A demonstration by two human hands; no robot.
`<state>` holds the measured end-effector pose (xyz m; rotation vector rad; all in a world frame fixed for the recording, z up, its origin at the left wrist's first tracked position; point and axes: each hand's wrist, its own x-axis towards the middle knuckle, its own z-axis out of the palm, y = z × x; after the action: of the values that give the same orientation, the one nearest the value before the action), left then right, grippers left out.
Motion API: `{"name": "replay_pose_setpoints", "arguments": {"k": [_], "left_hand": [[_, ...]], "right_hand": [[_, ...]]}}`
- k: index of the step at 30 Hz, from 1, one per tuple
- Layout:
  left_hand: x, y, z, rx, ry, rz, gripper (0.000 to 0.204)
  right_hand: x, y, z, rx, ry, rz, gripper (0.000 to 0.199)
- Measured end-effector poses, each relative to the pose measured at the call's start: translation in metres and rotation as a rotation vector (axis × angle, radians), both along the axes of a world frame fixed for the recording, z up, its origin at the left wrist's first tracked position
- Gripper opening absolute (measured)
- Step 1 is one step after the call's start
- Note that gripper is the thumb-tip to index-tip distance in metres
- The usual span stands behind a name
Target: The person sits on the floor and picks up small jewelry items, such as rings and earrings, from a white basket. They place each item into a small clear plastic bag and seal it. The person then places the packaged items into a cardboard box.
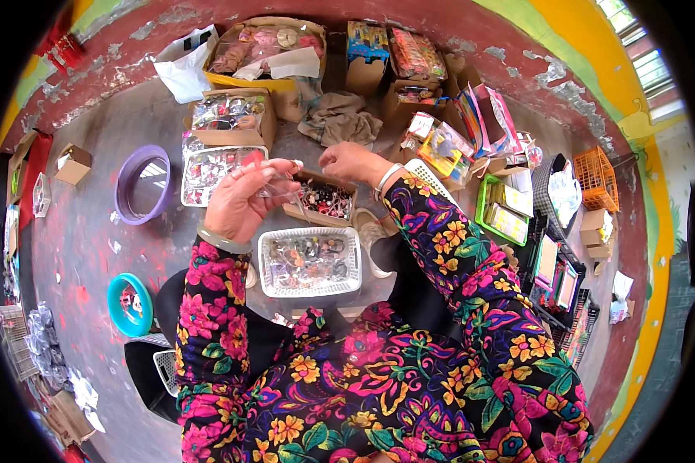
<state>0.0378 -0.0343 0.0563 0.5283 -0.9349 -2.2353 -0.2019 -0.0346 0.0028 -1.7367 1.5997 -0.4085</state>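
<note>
My left hand (239,199) is closed on a small clear plastic bag (278,187), pinched between thumb and fingers. A small pale bit shows at its fingertips. My right hand (353,163) is a short way to the right, its fingers curled together; whatever may be in them is too small to make out. Below and between the hands stands an open cardboard box (333,220) of small dark, red and white pieces. Closer to me, a white plastic basket (270,287) holds several small clear packets. Another white basket (194,199) with packets sits behind my left hand.
Cartons of packaged goods (232,139) and a crumpled cloth (340,119) lie at the back. A purple basin (121,185) and a teal basin (116,305) stand on the left. On the right are a green tray (483,204), black crates (544,231) and an orange crate (594,179).
</note>
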Motion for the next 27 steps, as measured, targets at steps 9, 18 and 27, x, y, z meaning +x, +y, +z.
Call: {"name": "replay_pose_setpoints", "arguments": {"k": [9, 18, 27], "left_hand": [[-0.002, 0.002, 0.004, 0.067, -0.046, 0.013, 0.031], [-0.001, 0.0, -0.002, 0.135, -0.128, 0.093, 0.029], [-0.004, 0.002, -0.004, 0.106, -0.069, 0.121, 0.03]], "right_hand": [[0.049, 0.026, 0.021, 0.749, -1.165, -0.08, 0.022], [0.045, 0.014, 0.029, 0.445, -1.493, -0.284, 0.017], [0.047, 0.018, 0.027, 0.48, -1.464, -0.42, 0.018]]}}
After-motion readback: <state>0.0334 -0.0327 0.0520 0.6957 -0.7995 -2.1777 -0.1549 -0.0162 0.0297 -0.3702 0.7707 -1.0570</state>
